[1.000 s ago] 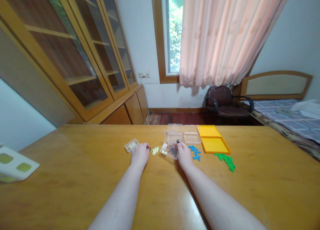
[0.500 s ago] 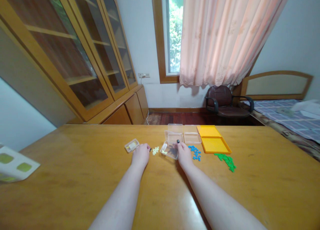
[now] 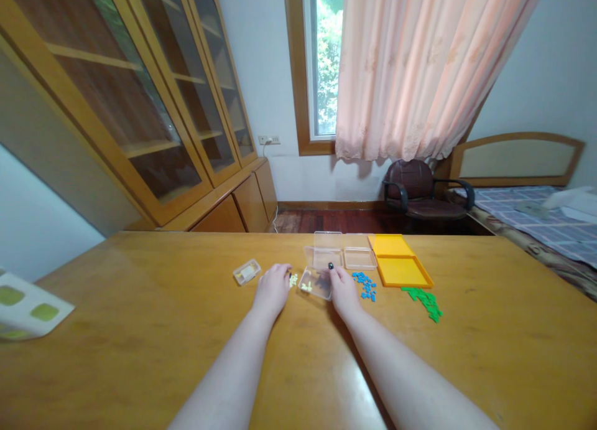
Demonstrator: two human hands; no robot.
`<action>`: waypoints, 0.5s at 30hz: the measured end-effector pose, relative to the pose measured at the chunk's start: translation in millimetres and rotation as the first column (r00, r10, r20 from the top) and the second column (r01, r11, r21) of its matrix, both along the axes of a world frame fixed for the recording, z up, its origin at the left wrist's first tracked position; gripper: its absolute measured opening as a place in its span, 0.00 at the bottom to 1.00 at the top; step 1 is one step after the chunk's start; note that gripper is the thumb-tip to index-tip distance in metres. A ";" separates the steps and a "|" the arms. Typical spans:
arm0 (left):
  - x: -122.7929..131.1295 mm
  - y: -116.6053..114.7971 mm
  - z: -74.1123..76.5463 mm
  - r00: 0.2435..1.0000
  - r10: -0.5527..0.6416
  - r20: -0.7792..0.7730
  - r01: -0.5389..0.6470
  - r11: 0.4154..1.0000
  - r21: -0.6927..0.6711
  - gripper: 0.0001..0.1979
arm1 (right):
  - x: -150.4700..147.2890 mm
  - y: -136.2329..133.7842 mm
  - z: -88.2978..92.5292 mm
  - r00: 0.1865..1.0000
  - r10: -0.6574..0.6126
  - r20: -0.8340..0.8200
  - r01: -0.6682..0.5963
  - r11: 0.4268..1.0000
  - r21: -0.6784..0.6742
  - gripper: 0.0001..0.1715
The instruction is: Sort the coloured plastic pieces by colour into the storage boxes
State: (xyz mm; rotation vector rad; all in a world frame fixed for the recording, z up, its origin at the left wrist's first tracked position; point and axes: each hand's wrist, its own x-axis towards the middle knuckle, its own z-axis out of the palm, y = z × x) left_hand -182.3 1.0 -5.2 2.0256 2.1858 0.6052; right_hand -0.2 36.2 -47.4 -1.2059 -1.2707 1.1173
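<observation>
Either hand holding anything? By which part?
Right hand grips the clear box at its right edge. Left hand is at the pale pieces; whether it pinches one cannot be told.

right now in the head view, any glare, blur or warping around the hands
Head view: no motion blur; wide-angle warping bows the cabinet; the window is blown out; soft sheen on the table between the forearms; pale pieces by the left hand and the clear box at the right hand are tiny, detail unresolved.
</observation>
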 end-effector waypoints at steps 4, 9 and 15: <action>-20.3 2.7 -1.2 0.994 0.045 -0.097 -0.055 0.993 -0.106 0.12 | 0.3 0.0 1.2 1.000 -0.008 0.011 0.008 1.000 0.001 0.24; -18.1 -0.1 -1.5 0.992 0.000 -0.130 -0.017 0.992 -0.129 0.14 | -0.9 0.3 1.7 1.000 -0.022 0.000 0.022 1.000 -0.017 0.23; -19.1 1.0 -3.8 0.989 0.047 -0.142 -0.068 0.986 -0.152 0.17 | -0.9 1.0 0.3 1.000 -0.021 -0.004 0.021 1.000 -0.018 0.22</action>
